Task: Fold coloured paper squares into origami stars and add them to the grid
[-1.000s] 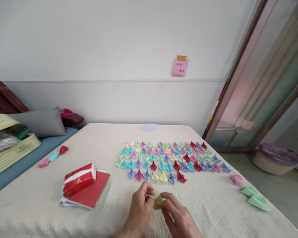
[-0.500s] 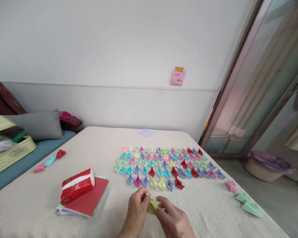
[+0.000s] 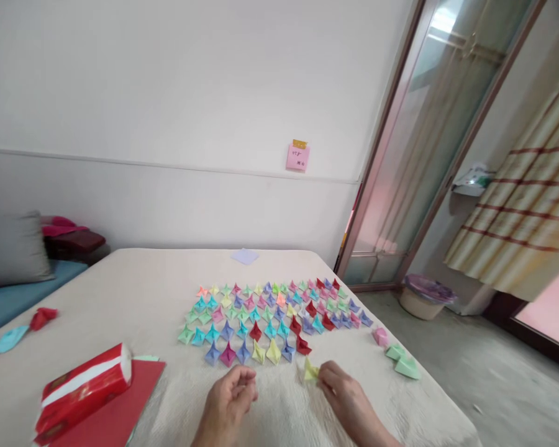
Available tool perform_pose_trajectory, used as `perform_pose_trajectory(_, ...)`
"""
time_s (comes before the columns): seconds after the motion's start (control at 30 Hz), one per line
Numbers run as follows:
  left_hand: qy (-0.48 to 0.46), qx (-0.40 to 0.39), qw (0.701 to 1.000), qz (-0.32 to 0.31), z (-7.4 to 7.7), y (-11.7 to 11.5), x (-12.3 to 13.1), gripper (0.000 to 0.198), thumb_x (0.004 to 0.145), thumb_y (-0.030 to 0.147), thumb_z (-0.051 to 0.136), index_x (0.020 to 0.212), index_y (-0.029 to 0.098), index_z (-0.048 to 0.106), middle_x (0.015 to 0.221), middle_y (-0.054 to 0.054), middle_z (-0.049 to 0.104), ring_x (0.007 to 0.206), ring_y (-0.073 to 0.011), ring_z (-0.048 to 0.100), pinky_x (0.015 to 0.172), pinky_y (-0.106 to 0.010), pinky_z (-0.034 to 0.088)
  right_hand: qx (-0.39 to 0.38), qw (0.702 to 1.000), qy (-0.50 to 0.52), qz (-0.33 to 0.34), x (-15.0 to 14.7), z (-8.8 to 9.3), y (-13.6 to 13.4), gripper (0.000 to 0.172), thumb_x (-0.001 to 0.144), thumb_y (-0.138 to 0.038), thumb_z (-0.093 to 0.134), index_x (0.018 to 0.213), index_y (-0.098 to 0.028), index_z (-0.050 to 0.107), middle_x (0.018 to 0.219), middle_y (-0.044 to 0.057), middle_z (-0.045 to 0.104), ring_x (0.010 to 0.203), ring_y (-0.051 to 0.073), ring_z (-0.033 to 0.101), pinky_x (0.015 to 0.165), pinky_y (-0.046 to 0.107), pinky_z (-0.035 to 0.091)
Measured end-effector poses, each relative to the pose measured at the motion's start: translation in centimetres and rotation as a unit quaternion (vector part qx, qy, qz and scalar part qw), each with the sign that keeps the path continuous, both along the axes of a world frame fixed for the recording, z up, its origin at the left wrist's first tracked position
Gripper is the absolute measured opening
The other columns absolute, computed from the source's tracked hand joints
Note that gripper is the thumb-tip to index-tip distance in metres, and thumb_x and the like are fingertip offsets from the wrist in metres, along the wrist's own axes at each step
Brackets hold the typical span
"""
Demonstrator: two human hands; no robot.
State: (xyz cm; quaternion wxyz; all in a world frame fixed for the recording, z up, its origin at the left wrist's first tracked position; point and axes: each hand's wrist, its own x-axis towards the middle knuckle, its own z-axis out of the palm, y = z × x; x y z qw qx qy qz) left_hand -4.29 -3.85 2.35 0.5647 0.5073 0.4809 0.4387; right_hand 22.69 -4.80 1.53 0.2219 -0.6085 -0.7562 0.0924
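Note:
My right hand (image 3: 347, 394) pinches a yellow folded paper piece (image 3: 310, 371) at its right side, just in front of the rows of folded paper pieces (image 3: 268, 313). The yellow piece has a raised pointed tip. Left of it, my left hand (image 3: 230, 400) hovers over the quilted cover, its fingers loosely curled with nothing in them. The nearest row ends with a dark red folded piece (image 3: 302, 346), just behind the yellow one. Several colours make up the rows: green, blue, purple, pink, red and yellow.
A red tissue pack (image 3: 86, 388) lies on red paper sheets (image 3: 142, 385) at the left. Pink (image 3: 381, 336) and green folded paper (image 3: 406, 366) sit near the right edge. A lilac sheet (image 3: 245, 256) lies at the back. Beyond the edge stands a bin (image 3: 422, 304).
Both hands held the yellow paper piece before. The left hand has let go, and the right has carried the piece right, towards the end of the nearest row. The view has turned right.

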Motion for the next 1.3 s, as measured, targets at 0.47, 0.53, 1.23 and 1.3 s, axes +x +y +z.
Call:
perform_pose_trajectory(0.47, 0.115, 0.026, 0.992, -0.049, -0.2, 0.4, -0.2, 0.023, 0.071, 0.036, 0.056, 0.078, 0.016, 0.063, 0.062, -0.001, 0.061, 0.059, -0.0167, 0.056, 0.056, -0.025, 0.039, -0.021, 0.988, 0.009, -0.155, 3.7, -6.1, 8.4, 0.016, 0.092, -0.028, 0.056, 0.091, -0.015, 0.064, 0.093, 0.003, 0.067, 0.080, 0.016, 0.064, 0.075, 0.036, 0.053)
perform_pose_trajectory(0.53, 0.138, 0.029, 0.988, -0.061, 0.3, 0.3, -0.2, 0.022, 0.072, 0.035, 0.054, 0.078, 0.015, 0.063, 0.064, -0.002, 0.061, 0.061, -0.0174, 0.056, 0.057, -0.026, 0.040, -0.014, 0.987, 0.020, -0.159, 3.7, -6.5, 8.1, 0.014, 0.092, -0.026, 0.056, 0.090, -0.015, 0.063, 0.095, 0.003, 0.066, 0.082, 0.017, 0.063, 0.077, 0.036, 0.052)
perform_pose_trajectory(1.23, 0.274, 0.131, 0.953, 0.016, 6.9, -0.9, -3.0, 0.021, 0.076, 0.016, 0.048, 0.079, 0.017, 0.069, 0.066, 0.000, 0.065, 0.062, -0.0140, 0.058, 0.055, -0.020, 0.040, 0.146, 0.977, 0.030, 0.151, -7.8, -1.0, 1.8, 0.027, 0.093, -0.029, 0.041, 0.091, -0.026, 0.068, 0.102, 0.006, 0.073, 0.077, 0.017, 0.073, 0.065, 0.021, 0.057)
perform_pose_trajectory(1.3, 0.316, 0.135, 0.937, 0.067, 7.8, 0.0, -5.5, 0.021, 0.078, 0.016, 0.048, 0.079, 0.018, 0.069, 0.073, 0.000, 0.069, 0.069, -0.0140, 0.060, 0.061, -0.019, 0.041, 0.189, 0.965, 0.046, 0.175, -8.2, -2.6, 2.0, 0.026, 0.092, -0.031, 0.043, 0.092, -0.026, 0.068, 0.098, 0.005, 0.075, 0.075, 0.017, 0.075, 0.061, 0.018, 0.059)
